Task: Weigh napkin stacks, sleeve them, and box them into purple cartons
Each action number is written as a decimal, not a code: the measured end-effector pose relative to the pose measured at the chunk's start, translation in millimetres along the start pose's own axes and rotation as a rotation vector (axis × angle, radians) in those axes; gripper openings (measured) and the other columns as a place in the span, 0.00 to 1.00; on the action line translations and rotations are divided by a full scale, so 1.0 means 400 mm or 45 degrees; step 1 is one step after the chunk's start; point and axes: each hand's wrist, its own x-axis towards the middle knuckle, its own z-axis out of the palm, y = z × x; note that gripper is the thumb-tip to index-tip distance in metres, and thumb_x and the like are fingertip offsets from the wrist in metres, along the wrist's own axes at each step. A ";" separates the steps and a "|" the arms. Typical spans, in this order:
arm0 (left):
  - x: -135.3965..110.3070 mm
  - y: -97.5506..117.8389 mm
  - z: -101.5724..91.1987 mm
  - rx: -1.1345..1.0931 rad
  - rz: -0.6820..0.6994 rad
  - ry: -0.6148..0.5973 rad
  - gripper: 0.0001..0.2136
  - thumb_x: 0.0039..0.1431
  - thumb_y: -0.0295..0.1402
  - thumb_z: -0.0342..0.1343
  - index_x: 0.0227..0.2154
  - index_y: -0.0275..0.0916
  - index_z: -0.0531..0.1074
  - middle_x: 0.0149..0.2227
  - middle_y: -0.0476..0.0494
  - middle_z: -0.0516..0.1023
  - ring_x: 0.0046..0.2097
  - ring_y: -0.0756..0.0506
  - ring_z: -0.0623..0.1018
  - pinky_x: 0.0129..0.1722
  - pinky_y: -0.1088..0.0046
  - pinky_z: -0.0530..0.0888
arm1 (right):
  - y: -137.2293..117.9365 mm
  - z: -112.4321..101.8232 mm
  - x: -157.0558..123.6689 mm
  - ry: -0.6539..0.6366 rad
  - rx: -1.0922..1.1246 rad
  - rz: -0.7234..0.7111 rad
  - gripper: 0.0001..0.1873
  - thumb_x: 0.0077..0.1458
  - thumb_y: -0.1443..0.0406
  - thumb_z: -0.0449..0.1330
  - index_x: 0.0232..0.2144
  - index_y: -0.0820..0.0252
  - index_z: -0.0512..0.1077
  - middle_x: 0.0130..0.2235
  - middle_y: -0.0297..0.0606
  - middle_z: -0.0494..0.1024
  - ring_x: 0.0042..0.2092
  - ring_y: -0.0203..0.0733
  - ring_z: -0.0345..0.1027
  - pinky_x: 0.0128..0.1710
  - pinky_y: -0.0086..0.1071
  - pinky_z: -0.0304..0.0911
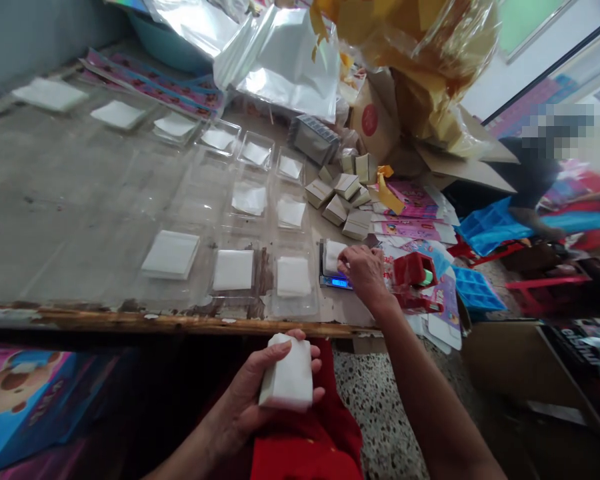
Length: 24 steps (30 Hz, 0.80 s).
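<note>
Cradling a white stack (289, 383) of thin sheets, the left hand (247, 403) sits low over the person's red-clothed lap (305, 447), below the near edge of the table (55, 200); its fingers curl up behind the stack and the thumb lies across the top corner, so the grip is closed around it. The right hand (366, 272) reaches forward onto the table, knuckles up and fingers bent, with its fingertips at the right edge of a small white pile (332, 253) that lies on a little scale (336, 282) with a lit blue display; whether those fingers pinch the pile or only touch it cannot be told. Just left of the scale, clear plastic trays (293, 277) stand in rows, most with a flat white pad inside. Beyond the scale lies a loose heap of small cardboard boxes (341, 197), and to the right of the hand stands a red tape dispenser (413, 270) on pink printed cards (413, 200). Silver foil bags (285, 63) and a crinkled yellow bag (420, 47) are piled at the far end of the table. A blue printed box (25, 400) shows at the lower left, under the table edge.
</note>
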 end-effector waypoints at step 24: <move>0.008 -0.041 0.016 0.078 -0.067 0.000 0.15 0.62 0.26 0.58 0.50 0.42 0.66 0.45 0.35 0.80 0.42 0.42 0.82 0.46 0.53 0.78 | 0.065 -0.068 -0.047 0.221 0.541 0.149 0.09 0.53 0.63 0.67 0.38 0.56 0.79 0.32 0.35 0.79 0.33 0.40 0.72 0.38 0.34 0.65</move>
